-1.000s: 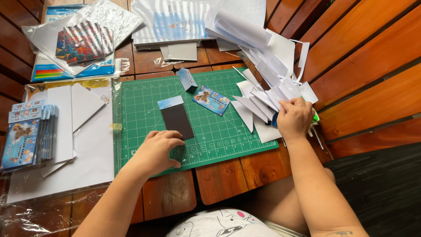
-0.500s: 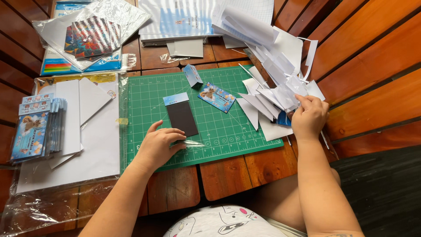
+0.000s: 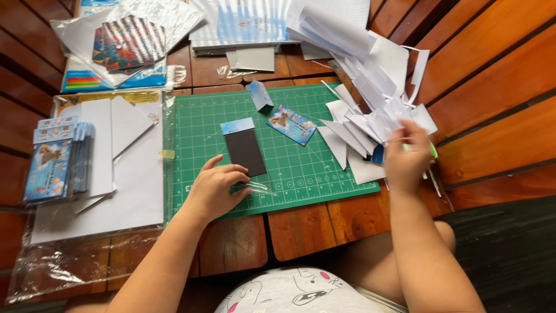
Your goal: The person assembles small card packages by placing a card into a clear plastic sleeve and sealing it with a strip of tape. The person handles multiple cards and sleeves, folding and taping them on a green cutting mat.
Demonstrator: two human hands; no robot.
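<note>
My left hand (image 3: 215, 188) rests on the green cutting mat (image 3: 289, 168) near its front edge. Its curled fingers pin one end of a thin clear plastic sleeve (image 3: 262, 189). Just beyond its fingertips lies a black card with a pale blue top strip (image 3: 244, 148). A printed blue card (image 3: 291, 124) and a small folded blue piece (image 3: 259, 94) lie farther back on the mat. My right hand (image 3: 405, 159), blurred, is at the heap of white paper scraps (image 3: 362, 124) on the mat's right edge. A blue and green tool (image 3: 377, 154) shows beneath it.
A stack of printed blue cards (image 3: 55, 165) sits on white sheets in a clear bag (image 3: 133, 179) at the left. Patterned paper packs (image 3: 124, 40) and a blue-white pad (image 3: 243, 23) lie at the back. The slatted wooden table (image 3: 498, 93) extends right.
My right hand has lifted off the blue and green tool and moved up into the paper scraps. My left hand has slid slightly on the mat, with the clear sleeve now under its fingers.
</note>
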